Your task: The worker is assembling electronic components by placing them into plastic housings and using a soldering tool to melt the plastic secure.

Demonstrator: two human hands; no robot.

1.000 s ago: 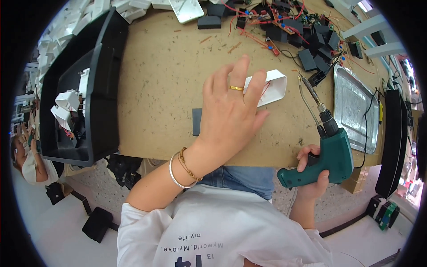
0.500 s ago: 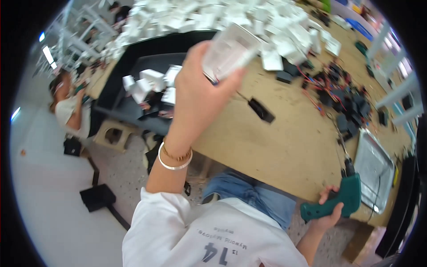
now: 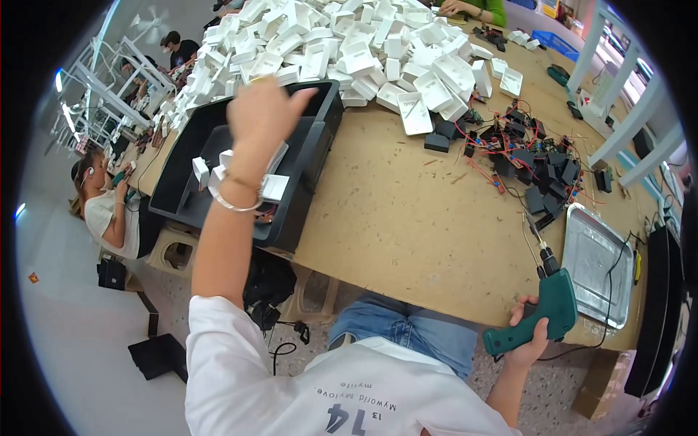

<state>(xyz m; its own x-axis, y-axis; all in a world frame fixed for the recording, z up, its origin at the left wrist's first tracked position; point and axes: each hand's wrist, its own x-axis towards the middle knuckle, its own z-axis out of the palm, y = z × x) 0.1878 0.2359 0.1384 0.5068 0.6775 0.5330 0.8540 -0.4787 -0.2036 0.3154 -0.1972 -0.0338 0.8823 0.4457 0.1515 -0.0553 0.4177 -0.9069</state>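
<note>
My left hand [image 3: 263,112] is raised over the black bin [image 3: 320,163] at the left of the table. Its thumb sticks out to the right; the other fingers are partly blurred and nothing shows in them. Below the wrist, a few white plastic cases [image 3: 274,187] lie in the bin, partly covered by my forearm. My right hand [image 3: 531,341] grips the handle of a green soldering gun [image 3: 560,301] at the front right of the table. The gun's thin metal tip points away from me, towards the black parts with red wires [image 3: 545,171].
A large heap of white cases [image 3: 356,58] fills the far side. An empty metal tray [image 3: 598,269] with a black cord [image 3: 618,280] across it stands at right. A person in green [image 3: 493,11] sits opposite; another in white [image 3: 116,218] works at far left.
My left hand has moved left, from above the table to over the bin. The white case it held, with a black block dangling on a wire, no longer shows in it. My right hand keeps its grip.
</note>
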